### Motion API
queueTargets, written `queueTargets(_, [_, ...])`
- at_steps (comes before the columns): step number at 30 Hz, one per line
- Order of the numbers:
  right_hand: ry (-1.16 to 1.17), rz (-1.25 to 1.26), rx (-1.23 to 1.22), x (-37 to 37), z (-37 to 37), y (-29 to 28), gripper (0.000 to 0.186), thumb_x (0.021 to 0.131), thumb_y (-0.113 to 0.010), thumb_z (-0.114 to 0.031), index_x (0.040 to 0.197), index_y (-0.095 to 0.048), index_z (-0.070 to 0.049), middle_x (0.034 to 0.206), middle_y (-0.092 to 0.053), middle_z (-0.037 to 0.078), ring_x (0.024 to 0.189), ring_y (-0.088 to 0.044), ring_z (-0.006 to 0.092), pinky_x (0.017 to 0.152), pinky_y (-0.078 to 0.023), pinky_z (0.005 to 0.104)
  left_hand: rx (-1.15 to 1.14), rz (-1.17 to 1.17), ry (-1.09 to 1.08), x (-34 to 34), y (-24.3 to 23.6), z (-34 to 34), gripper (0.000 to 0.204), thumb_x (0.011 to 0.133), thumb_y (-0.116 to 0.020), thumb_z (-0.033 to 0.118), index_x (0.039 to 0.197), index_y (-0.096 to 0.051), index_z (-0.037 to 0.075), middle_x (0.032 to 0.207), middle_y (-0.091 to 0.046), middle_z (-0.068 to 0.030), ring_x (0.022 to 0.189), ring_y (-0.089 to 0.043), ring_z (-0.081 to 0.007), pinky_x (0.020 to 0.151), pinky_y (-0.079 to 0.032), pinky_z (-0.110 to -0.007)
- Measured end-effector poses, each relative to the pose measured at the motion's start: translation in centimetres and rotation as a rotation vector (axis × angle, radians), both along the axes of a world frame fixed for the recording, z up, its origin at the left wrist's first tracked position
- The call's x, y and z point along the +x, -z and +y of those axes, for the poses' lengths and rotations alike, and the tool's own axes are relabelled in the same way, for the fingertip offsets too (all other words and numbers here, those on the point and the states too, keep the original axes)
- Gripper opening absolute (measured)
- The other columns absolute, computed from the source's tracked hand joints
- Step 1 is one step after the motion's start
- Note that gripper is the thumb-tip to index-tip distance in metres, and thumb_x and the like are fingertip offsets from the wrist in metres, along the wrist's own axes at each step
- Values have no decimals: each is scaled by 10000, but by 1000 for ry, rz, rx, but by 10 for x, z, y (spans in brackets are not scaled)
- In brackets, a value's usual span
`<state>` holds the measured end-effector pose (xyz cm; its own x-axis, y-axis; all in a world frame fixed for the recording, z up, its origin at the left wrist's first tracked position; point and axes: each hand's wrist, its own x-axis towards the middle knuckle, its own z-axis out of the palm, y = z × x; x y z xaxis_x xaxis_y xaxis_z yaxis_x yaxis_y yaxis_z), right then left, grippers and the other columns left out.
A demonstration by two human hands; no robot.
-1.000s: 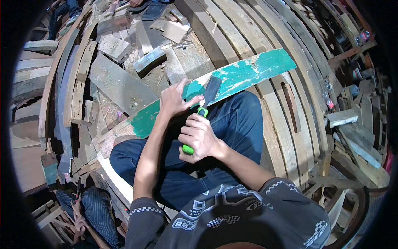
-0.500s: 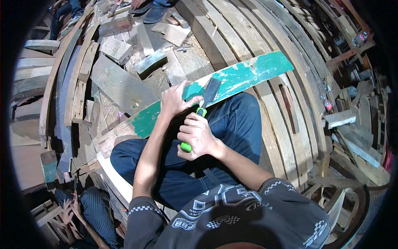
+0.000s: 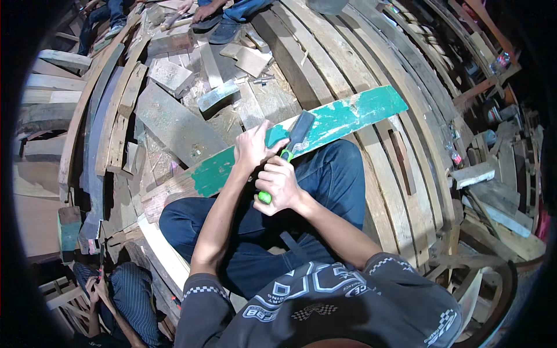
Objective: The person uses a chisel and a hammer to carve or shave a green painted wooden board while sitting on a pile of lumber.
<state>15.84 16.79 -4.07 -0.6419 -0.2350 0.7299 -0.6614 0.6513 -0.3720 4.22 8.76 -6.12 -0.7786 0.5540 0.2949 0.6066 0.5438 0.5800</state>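
A long board (image 3: 362, 111) with worn green paint lies slantwise across my lap, bare wood showing in patches and at its left end. My right hand (image 3: 279, 184) is closed around the green-and-black handle of a scraper (image 3: 301, 129). The scraper's broad, dark flat blade lies against the painted face and points away from me. Just left of the blade, my left hand (image 3: 252, 146) grips the board, its thumb stretched toward the scraper. Some of its fingers are hidden from view.
Stacked planks (image 3: 325, 58) run along the right side. Offcuts and a short block (image 3: 218, 96) lie among shavings ahead. A person's shoes (image 3: 223, 32) rest at the far edge. Another person's hands (image 3: 97, 290) show at lower left. More timber (image 3: 493, 191) is piled at right.
The scraper blade and my right hand have shifted slightly right and the handle has tilted. My left hand and the board's left part sit a little farther right; the view has shifted too.
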Motion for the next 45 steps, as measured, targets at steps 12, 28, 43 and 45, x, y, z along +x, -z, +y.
queueTargets(12, [-73, -33, -26, 12, -15, -26, 278, 488, -719, -253, 571, -500, -104, 589, -425, 49, 567, -459, 256, 598, -423, 384, -8, -150, 227, -18, 8, -20, 671, 692, -807, 357, 1283, -574, 141, 1141, -687, -192, 1055, -652, -399, 870, -533, -465])
queueTargets(28, [11, -18, 43, -9, -13, -39, 283, 614, -766, -246, 600, -516, -115, 605, -473, 43, 575, -525, 244, 556, -423, 366, 31, -149, 300, -19, 12, -25, 727, 691, -732, 238, 1376, -519, 119, 1212, -655, -201, 1146, -609, -409, 945, -495, -480])
queueTargets(43, [74, -21, 39, -16, -15, -38, 343, 651, -781, -344, 646, -550, -90, 644, -508, 69, 610, -548, 260, 578, -433, 377, -128, 55, 262, -12, 12, -34, 732, 751, -681, 117, 1437, -430, 79, 1243, -611, -227, 1139, -591, -431, 941, -494, -500])
queueTargets(45, [27, -52, 112, -6, -15, -29, 374, 659, -782, -390, 662, -570, -81, 673, -533, 70, 654, -570, 265, 619, -453, 377, -165, 36, 268, -12, 9, -32, 715, 773, -652, 99, 1448, -416, 74, 1241, -612, -220, 1137, -593, -427, 951, -488, -501])
